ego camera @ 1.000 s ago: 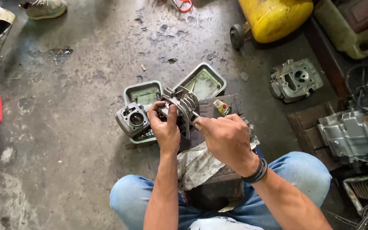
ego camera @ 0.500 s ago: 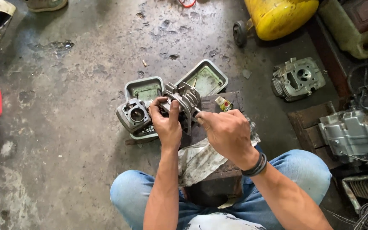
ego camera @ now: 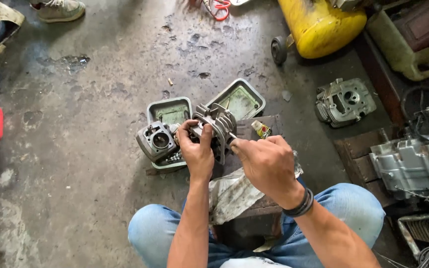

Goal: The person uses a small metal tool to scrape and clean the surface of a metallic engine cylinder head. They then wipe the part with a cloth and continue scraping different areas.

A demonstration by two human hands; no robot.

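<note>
Below, your left hand (ego camera: pixel 198 151) is closed around the finned cylinder (ego camera: pixel 216 127), fingers wrapped over its near side, holding it raised above the wooden block (ego camera: pixel 254 131) in front of your knees. Your right hand (ego camera: pixel 266 163) is closed too, pinching a thin tool (ego camera: pixel 232 136) whose tip touches the cylinder's right edge; what kind of tool it is cannot be told, since only a short light end shows past the fingers. A dark band sits on your right wrist.

Just left of the cylinder, a grey cylinder head (ego camera: pixel 156 140) rests in a green tray (ego camera: pixel 170 110). A second green tray (ego camera: pixel 239 99) lies tilted behind the cylinder, touching the first at its corner. A small tube (ego camera: pixel 261 130) with a yellow and red label lies on the block, just beyond your right hand. A dirty rag (ego camera: pixel 232 193) hangs over the block's near edge, between your knees.

Well apart to the right, another cylinder head (ego camera: pixel 344 101) lies on the concrete floor (ego camera: pixel 75 149). An engine case (ego camera: pixel 413 164) stands at the right edge, a yellow tank (ego camera: pixel 323 25) on a wheel at the top, and someone's shoe (ego camera: pixel 59 10) at the top left.
</note>
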